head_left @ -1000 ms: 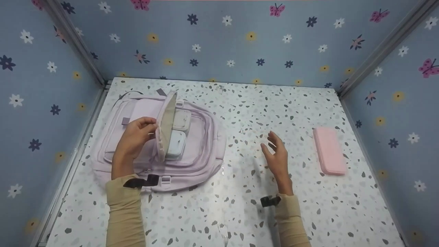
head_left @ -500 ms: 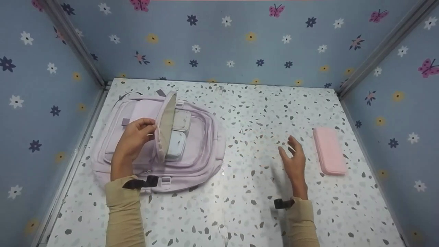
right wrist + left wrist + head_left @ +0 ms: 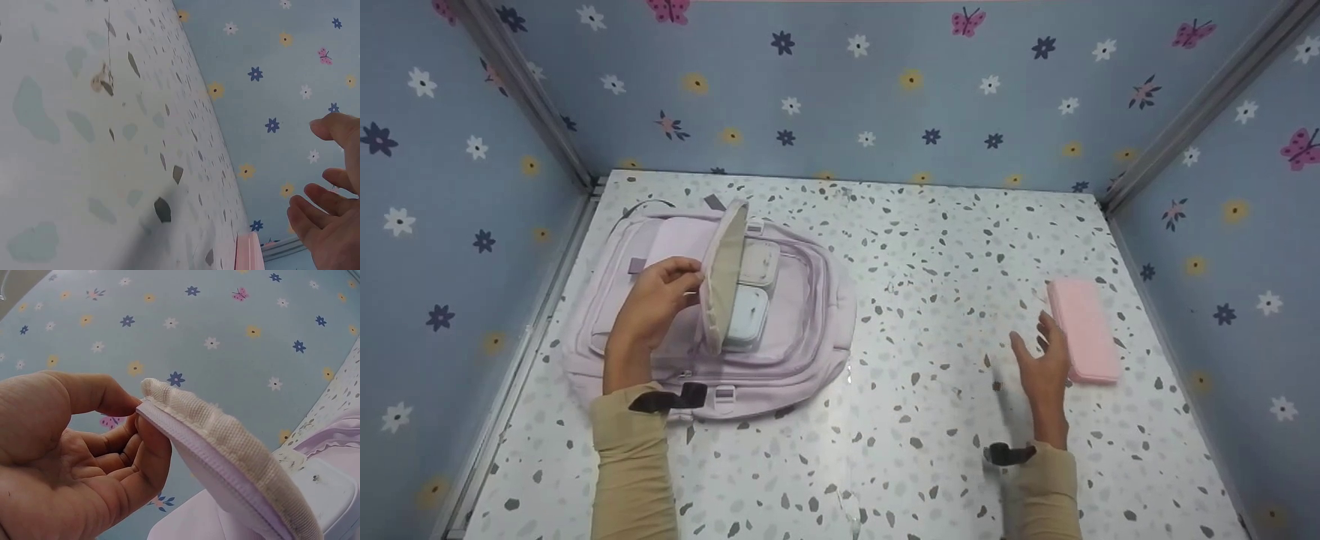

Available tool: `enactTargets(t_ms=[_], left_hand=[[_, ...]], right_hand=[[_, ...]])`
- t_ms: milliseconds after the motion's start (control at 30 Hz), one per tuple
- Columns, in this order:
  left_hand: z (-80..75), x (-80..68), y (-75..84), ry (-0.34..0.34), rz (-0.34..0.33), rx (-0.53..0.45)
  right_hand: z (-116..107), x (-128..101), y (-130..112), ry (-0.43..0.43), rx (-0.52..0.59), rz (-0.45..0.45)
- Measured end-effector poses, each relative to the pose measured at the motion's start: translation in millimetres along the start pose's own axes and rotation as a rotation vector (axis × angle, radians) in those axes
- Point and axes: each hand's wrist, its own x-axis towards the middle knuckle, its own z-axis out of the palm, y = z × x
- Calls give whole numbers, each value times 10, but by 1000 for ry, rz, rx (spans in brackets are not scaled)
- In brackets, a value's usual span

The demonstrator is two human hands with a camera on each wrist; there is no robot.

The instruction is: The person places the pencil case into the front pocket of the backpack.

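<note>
Backpack [image 3: 787,330] flap [image 3: 723,277] is pinched upright by the left hand [image 3: 649,311], pocket thereby exposed; right hand [image 3: 1046,367], its grip slack and empty, is held beside the pink case [image 3: 1084,330] on the desk [image 3: 915,420].

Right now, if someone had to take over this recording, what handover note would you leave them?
Left hand: pinches the edge of the flap of the lilac backpack, holding it raised.
Inside the open pocket: two white cases, side by side.
Right hand: open, holding nothing, just beside the pink case lying flat on the speckled table; contact not visible.
Done: pocket open, two cases in.
Left: the pink case is outside the backpack, ungrasped.
</note>
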Motion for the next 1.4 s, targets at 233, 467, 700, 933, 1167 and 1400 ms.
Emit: enactTargets(t_ms=[233,467,700,933,1167,1400], left_hand=[[8,-4,4,2,0,2],[10,-12,-11,5,-9,26],[9,-3,-10,13,-9,24],[15,12,-10,16,-9,12],[16,4,4,18,-9,36],[15,2,15,17,-8,34]], right_hand=[[-207,46,122,36,-40,95],[-366,60,282,53,-135,152],[-478,101,416,90,-235,184],[-549,143,597,109,-291,216],[-597,173,689,101,-391,286],[-634,202,696,53,-415,377]])
